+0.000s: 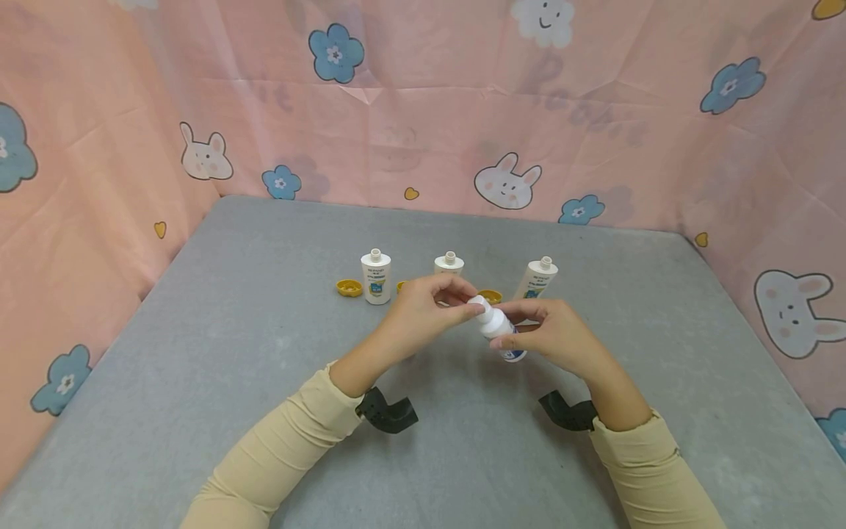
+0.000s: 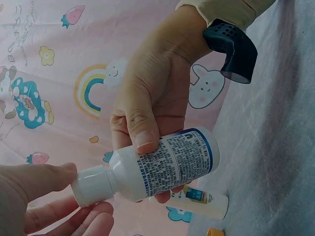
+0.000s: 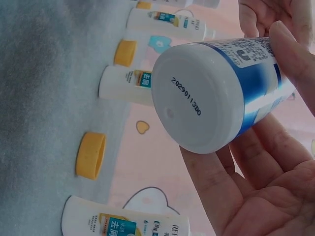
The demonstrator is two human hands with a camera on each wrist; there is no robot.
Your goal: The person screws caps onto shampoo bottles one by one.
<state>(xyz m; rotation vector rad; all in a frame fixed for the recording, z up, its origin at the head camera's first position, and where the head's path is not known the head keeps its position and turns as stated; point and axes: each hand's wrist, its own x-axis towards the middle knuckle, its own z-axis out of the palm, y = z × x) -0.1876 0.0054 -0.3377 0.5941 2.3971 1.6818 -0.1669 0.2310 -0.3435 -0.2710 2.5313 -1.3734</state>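
Observation:
A small white bottle (image 1: 492, 322) with a blue-and-white label is held tilted above the table, between both hands. My left hand (image 1: 423, 308) pinches its white cap (image 2: 92, 186) between thumb and fingers. Around the body curl the thumb and fingers of my right hand (image 1: 562, 334). The left wrist view shows dense print on the label (image 2: 174, 160). A date stamp marks the bottle's round base (image 3: 194, 101) in the right wrist view. The cap looks seated on the neck.
Behind the hands, three white bottles with bare necks stand in a row: left (image 1: 377, 281), middle (image 1: 449, 263), partly hidden, and right (image 1: 538, 278). Yellow caps (image 1: 349, 288) lie among them on the grey table (image 1: 277, 411). Pink printed cloth (image 1: 396, 125) surrounds the table's back and sides.

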